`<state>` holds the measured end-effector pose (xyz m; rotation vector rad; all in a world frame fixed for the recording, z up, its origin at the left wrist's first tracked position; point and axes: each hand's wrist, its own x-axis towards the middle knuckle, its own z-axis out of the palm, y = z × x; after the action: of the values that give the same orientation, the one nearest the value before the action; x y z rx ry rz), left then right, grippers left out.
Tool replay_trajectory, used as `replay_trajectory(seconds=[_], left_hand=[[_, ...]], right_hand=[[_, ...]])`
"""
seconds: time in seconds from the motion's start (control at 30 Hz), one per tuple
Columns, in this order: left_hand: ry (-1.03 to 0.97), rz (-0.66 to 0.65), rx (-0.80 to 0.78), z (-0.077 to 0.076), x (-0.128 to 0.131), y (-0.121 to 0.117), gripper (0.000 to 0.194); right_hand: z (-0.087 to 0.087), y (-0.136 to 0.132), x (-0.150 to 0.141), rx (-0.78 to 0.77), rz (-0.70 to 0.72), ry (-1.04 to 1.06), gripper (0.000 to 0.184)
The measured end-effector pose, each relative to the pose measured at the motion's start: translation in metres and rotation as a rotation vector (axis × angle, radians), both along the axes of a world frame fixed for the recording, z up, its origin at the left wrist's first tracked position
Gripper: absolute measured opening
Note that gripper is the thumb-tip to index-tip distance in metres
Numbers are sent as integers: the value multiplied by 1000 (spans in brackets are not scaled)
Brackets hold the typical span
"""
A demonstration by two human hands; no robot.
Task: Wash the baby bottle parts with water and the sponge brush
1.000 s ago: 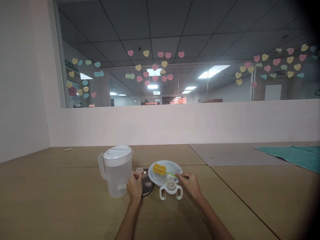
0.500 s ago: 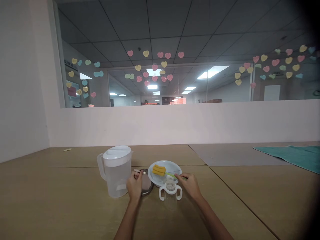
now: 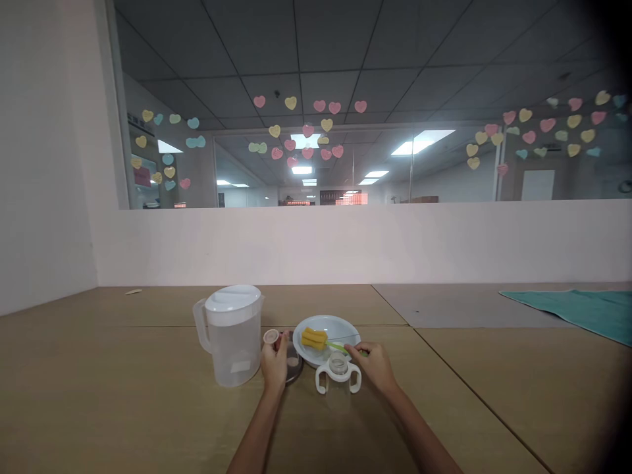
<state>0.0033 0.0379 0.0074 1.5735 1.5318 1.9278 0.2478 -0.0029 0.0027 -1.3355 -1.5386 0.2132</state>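
Observation:
My left hand [image 3: 274, 363] is closed around a small round cap-like piece [image 3: 271, 337], held just above a round metal dish [image 3: 294, 368]. My right hand [image 3: 371, 366] pinches the green handle of a bottle brush [image 3: 340, 347] whose yellow sponge head [image 3: 315, 339] lies on a white plate [image 3: 336, 328]. A clear baby bottle with two white handles [image 3: 338, 376] stands between my hands, its mouth uncovered. A translucent pitcher with a white lid [image 3: 231, 334] stands left of my left hand.
The wooden table [image 3: 123, 401] runs to a white wall with a window behind. A teal cloth [image 3: 577, 307] lies at the far right. A small pale scrap [image 3: 133, 291] lies near the back left edge.
My left hand dipped with the small round piece toward the metal dish, then raised it again and turned it. My right hand stayed on the brush handle.

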Motion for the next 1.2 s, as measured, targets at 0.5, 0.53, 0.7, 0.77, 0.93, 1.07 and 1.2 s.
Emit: replay_trajectory(seconds=[0.5,0.53,0.7,0.77,0.93,1.07,1.2], left_hand=[[412,-17,-376,-8,1,-9,58],[424,-8,-399,-6,1,-10,54],[425,42,-474,0,-1,-12,43],[406,51,-483,1,-1,-11,43],[368,54,-456,2,-4,-8,48],[370,44,-437,1,-4,-8,51],[395,33,-458,0,-4,-9,36]], right_hand=[[-1,0,1,3,-11,-3,52],[-1,0,1,3,-10,-2,52],[1,-1,1,13,-17,-4,55],[2,-2,1,16,-21,0,56],[3,-3,1,22,-29,21,52],[2,-1,2,23,-35,30,50],[1,0,3,27,-59,36,50]])
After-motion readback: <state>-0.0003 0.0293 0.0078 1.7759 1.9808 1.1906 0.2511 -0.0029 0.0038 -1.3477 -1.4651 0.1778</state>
